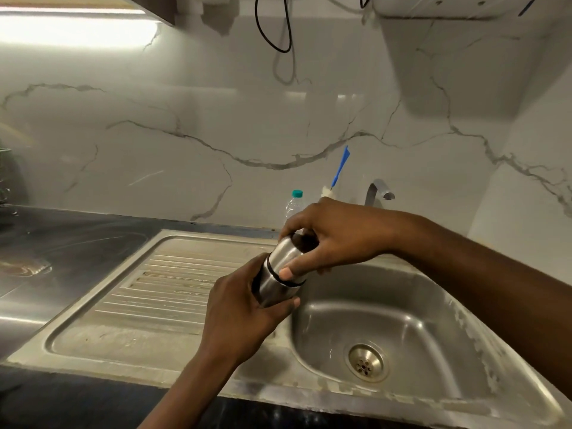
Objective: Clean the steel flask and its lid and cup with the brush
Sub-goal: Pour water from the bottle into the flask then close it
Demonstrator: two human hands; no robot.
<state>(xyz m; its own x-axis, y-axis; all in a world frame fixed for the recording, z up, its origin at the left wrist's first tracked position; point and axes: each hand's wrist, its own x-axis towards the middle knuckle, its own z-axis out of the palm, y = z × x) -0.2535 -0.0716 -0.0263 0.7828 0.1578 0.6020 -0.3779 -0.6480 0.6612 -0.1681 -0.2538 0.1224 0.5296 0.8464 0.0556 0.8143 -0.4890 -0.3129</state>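
Observation:
A steel flask [272, 289] with a black ring near its top is held tilted over the left rim of the sink basin. My left hand [241, 311] grips its lower body from below. My right hand [328, 239] wraps over the steel cup [286, 253] at the top end, thumb pressed on the cup just above the black ring. The lid is hidden under the cup and hand. A brush with a blue handle [340, 165] and a pale head stands behind my right hand against the wall.
The steel sink basin [411, 308] with its drain [366, 362] lies at the right, and the ribbed draining board [173, 274] at the left. A tap [379, 190] and a clear plastic bottle with a teal cap [294, 202] stand at the back. Dark counter [62, 243] spreads to the left.

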